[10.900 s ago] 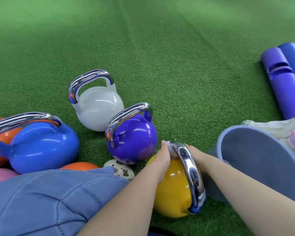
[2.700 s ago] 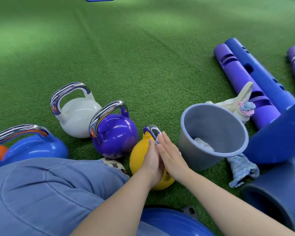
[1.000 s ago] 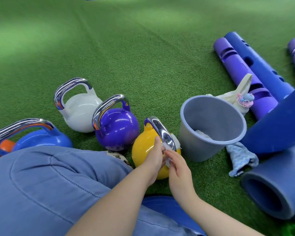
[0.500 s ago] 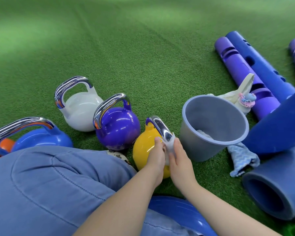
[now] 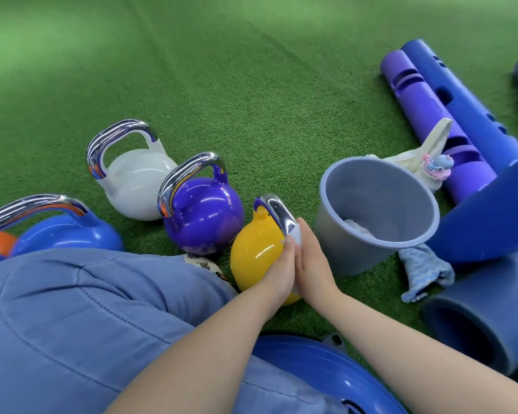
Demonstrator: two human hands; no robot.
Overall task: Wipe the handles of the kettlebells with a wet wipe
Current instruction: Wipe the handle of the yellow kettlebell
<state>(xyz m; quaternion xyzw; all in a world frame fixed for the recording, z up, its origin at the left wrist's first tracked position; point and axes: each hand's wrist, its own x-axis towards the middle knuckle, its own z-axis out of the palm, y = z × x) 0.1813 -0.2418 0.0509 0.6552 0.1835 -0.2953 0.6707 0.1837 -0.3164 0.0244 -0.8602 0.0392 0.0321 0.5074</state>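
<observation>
Both hands meet at the chrome handle (image 5: 277,213) of the yellow kettlebell (image 5: 256,252): the left hand (image 5: 280,271) lies against the handle's near side with a white wipe (image 5: 295,234) under its fingertips, and the right hand (image 5: 313,264) presses in from the other side, fingers fairly straight, palm toward the left — the wipe sandwiched between them and the metal. How much of the wipe either hand actually pinches cannot be told. The yellow kettlebell sits on green turf (image 5: 251,85), just in front of a knee in blue cloth (image 5: 87,318). To its left stand a purple kettlebell (image 5: 204,215), then a white kettlebell (image 5: 138,186) farther back, and a blue kettlebell (image 5: 66,234) at the left edge with something orange (image 5: 0,243) behind it. Just right of the hands stands a grey bucket (image 5: 356,255) with white material in its bottom — a blue rag (image 5: 425,271) lies by its base. Purple and blue tubes (image 5: 461,94) lie farther right.
</observation>
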